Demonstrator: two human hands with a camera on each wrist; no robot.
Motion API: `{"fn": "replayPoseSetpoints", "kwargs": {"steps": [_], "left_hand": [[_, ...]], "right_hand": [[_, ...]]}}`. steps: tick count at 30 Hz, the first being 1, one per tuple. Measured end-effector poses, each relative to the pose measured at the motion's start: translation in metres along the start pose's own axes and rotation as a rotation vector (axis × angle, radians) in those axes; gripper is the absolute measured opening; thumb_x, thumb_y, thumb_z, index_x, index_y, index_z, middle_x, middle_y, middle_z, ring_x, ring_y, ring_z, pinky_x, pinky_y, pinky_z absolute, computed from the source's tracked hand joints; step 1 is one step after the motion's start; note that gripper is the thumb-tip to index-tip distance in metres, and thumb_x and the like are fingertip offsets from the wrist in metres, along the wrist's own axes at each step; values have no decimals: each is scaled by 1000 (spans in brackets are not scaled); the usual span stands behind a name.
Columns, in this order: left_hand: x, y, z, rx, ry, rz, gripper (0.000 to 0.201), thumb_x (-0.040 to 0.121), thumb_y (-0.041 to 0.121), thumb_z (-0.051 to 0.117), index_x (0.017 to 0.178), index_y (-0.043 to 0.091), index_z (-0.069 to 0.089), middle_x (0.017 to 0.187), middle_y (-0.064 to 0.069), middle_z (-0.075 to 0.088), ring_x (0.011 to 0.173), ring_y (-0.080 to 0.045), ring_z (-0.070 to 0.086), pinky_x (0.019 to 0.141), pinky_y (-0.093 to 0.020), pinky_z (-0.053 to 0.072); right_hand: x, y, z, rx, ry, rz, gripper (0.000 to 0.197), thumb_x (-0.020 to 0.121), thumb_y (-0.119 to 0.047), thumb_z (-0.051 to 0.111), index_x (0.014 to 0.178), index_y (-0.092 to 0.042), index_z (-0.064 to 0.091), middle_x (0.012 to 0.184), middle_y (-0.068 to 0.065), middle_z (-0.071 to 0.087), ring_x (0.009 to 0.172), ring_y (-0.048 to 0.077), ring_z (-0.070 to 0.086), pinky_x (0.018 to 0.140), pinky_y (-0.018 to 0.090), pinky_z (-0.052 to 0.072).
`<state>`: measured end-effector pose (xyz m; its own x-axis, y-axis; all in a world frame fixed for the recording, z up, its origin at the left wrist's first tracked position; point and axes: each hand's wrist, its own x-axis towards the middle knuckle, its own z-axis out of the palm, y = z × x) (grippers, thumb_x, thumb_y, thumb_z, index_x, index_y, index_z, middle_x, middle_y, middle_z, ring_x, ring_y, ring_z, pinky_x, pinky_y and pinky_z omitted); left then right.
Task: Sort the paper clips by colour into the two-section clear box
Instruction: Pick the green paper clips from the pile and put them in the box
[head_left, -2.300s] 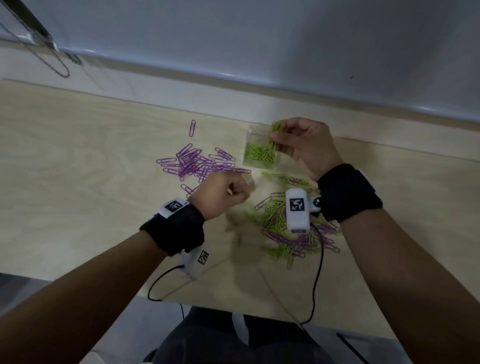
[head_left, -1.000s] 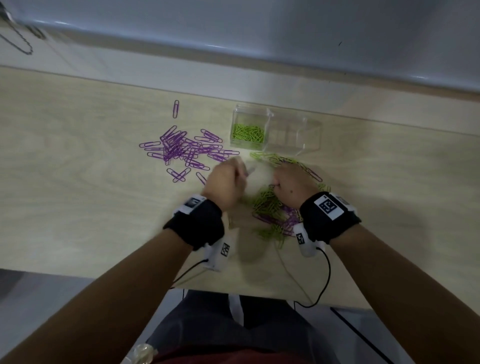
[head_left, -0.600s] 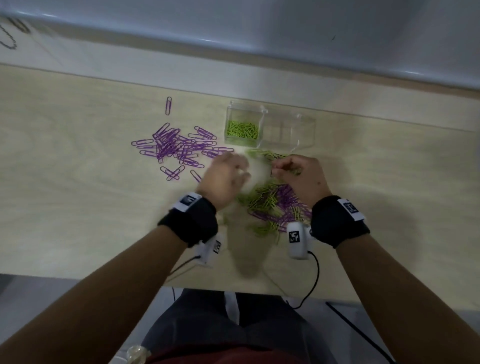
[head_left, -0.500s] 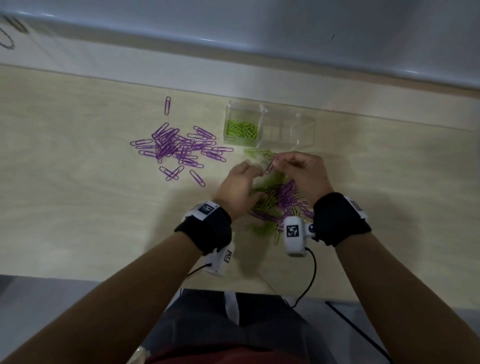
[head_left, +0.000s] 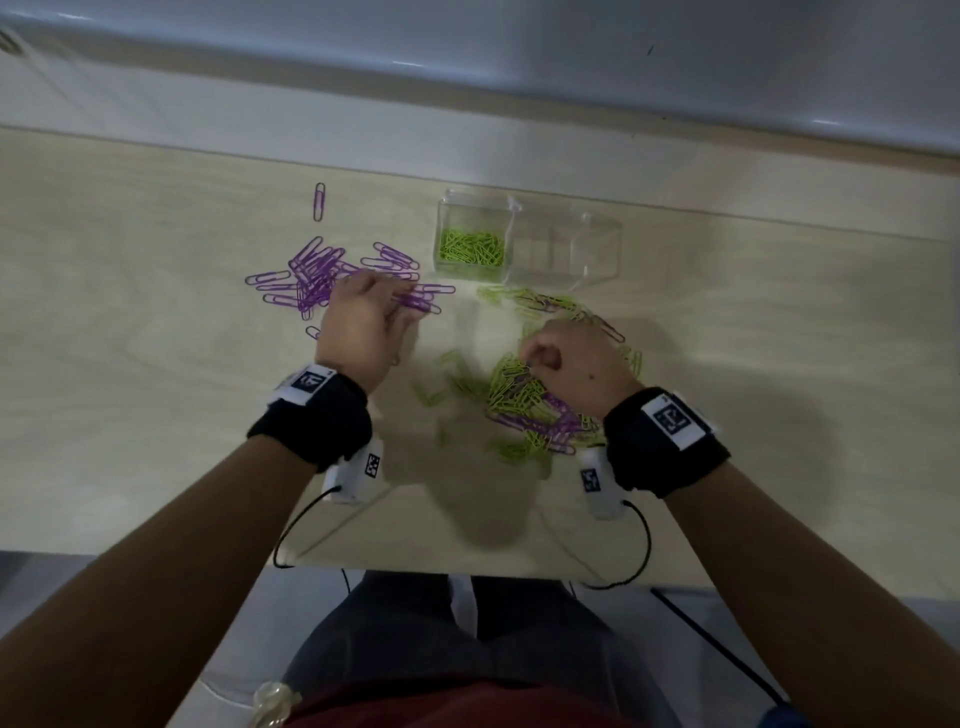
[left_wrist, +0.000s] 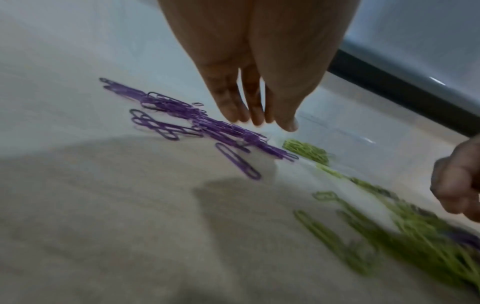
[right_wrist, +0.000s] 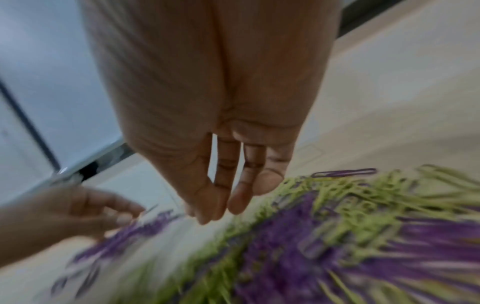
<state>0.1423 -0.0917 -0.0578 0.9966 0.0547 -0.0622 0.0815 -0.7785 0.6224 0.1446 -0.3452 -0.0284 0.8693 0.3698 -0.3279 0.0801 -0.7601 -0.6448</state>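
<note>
The two-section clear box (head_left: 592, 249) stands at the back; its left section holds green clips (head_left: 471, 248), while the right section looks empty. To its left lies a purple clip pile (head_left: 306, 275). My left hand (head_left: 395, 301) hovers over that pile's right end, fingers straight and close together (left_wrist: 259, 122), with nothing seen in them. A mixed green and purple pile (head_left: 524, 410) lies in front of the box. My right hand (head_left: 527, 358) is down on it, fingertips drawn together (right_wrist: 218, 214); blur hides whether they pinch a clip.
A single purple clip (head_left: 318, 201) lies apart at the back left. Loose green clips (head_left: 452, 379) are scattered between my hands. The table's front edge (head_left: 467, 569) is close to my body, with camera cables hanging over it. A wall rises behind the table.
My hands met above the mixed pile half a second ago. The left hand has since swung left over the purple pile, and the right hand has dropped back onto the mixed pile.
</note>
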Motion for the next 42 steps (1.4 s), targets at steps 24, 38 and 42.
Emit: {"fn": "replayPoseSetpoints", "kwargs": {"steps": [24, 38, 42], "left_hand": [[-18, 50, 50, 24, -219, 103, 21, 84, 16, 64, 102, 6, 61, 102, -12, 57, 96, -30, 52, 81, -35, 48], [-25, 65, 45, 126, -252, -216, 25, 75, 28, 72, 85, 10, 57, 95, -12, 53, 88, -32, 54, 70, -36, 48], [-26, 66, 47, 122, -266, -180, 13, 80, 21, 61, 79, 11, 54, 91, -13, 55, 84, -33, 54, 67, -37, 45]], "right_hand": [[-25, 34, 10, -280, 55, -80, 15, 80, -29, 70, 84, -15, 65, 90, 2, 60, 90, 26, 53, 78, 39, 46], [-25, 24, 7, 373, 186, 180, 7, 77, -19, 76, 74, -16, 70, 79, 2, 61, 70, 20, 55, 65, 20, 45], [-23, 12, 4, 608, 220, 279, 3, 78, -10, 74, 81, -11, 73, 82, 2, 71, 77, 17, 66, 76, 24, 52]]}}
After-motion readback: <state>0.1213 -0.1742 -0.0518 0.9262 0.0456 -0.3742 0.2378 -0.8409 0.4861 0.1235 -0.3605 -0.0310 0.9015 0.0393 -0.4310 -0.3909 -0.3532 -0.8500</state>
